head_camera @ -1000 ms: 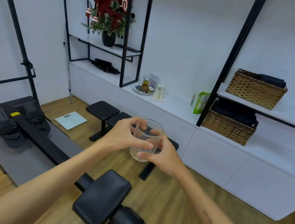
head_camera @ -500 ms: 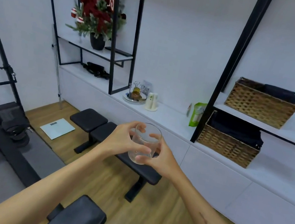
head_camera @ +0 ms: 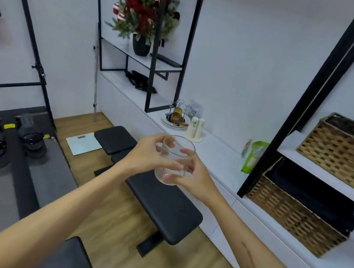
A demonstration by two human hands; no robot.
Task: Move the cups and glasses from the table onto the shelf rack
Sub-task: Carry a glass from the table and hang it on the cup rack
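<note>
I hold a clear, empty drinking glass (head_camera: 175, 157) upright in front of me with both hands. My left hand (head_camera: 146, 155) wraps it from the left, fingers at the rim. My right hand (head_camera: 190, 174) grips its lower right side, thumb under the base. Beyond it, on the long white ledge (head_camera: 221, 158), stands a round tray with a wire cup rack (head_camera: 176, 116) that holds an amber glass. A black-framed shelf rack (head_camera: 153, 59) rises over the ledge's left part.
A black padded bench (head_camera: 160, 197) stands between me and the ledge. Two white bottles (head_camera: 195, 129) and a green pouch (head_camera: 253, 156) sit on the ledge; wicker baskets (head_camera: 294, 213) fill the right shelves. A rowing machine (head_camera: 3, 146) lies left.
The view has moved closer to the ledge and swung left. Both hands keep the same hold on the glass, which now sits nearer the tray.
</note>
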